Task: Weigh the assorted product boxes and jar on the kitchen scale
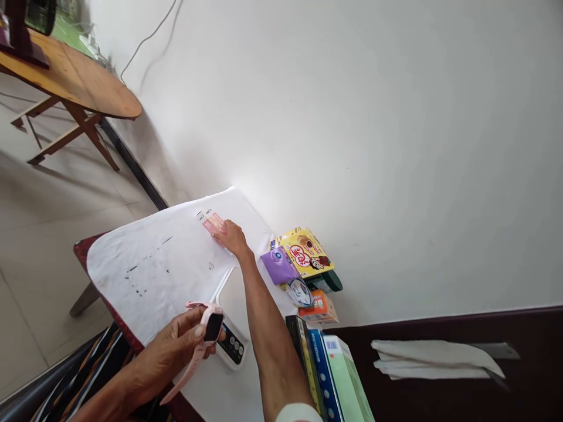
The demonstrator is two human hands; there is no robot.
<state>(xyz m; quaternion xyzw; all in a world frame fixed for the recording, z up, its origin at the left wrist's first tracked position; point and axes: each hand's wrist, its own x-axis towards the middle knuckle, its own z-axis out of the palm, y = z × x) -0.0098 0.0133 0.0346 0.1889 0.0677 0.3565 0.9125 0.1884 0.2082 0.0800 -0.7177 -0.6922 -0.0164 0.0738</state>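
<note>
In the head view my left hand (182,340) pinches a smartwatch (213,327) with a pink strap and a dark square screen. One strap end hangs down below the fingers. My right arm reaches across the white-covered table to its far side. There my right hand (232,239) has its fingers closed on the near end of a flat pink-and-white box (210,220). Between the arms lies a white flat device (229,287) with a black panel and round buttons, partly covered by the watch and left fingers.
Along the wall stand a yellow box (305,252), a purple pack (279,265), an orange box (319,308) and upright books (325,369). White folded cloth (431,358) lies on a dark surface at right. A wooden folding table (83,82) stands at upper left.
</note>
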